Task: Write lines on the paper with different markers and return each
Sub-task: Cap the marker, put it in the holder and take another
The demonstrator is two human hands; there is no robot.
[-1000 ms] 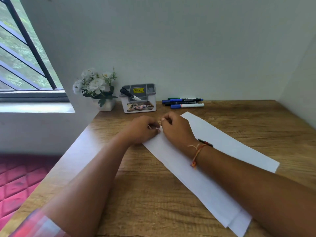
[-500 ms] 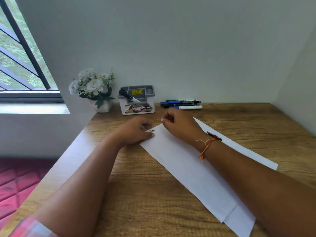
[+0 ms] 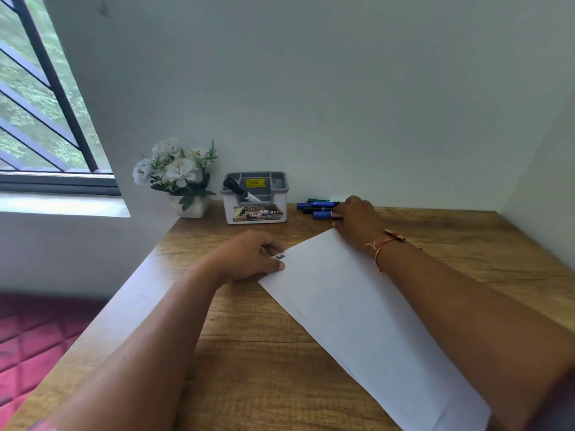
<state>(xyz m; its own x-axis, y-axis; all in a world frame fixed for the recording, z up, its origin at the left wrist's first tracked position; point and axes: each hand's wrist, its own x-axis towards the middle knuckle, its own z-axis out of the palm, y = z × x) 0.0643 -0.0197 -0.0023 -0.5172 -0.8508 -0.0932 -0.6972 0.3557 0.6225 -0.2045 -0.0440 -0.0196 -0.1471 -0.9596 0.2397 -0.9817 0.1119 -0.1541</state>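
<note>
Left hand (image 3: 249,256) flat on smooth white paper (image 3: 357,312); right hand (image 3: 357,220) curled over cylindrical markers (image 3: 314,208), grip unclear.

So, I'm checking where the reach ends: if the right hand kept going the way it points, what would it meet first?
Probably the markers lying by the wall; the right hand already overlaps their ends, though contact is unclear.

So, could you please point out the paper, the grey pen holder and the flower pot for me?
paper (image 3: 357,312), head view, bare middle of the white sheet.
grey pen holder (image 3: 255,209), head view, its labelled front wall.
flower pot (image 3: 195,208), head view, the white pot below the blooms.
</note>
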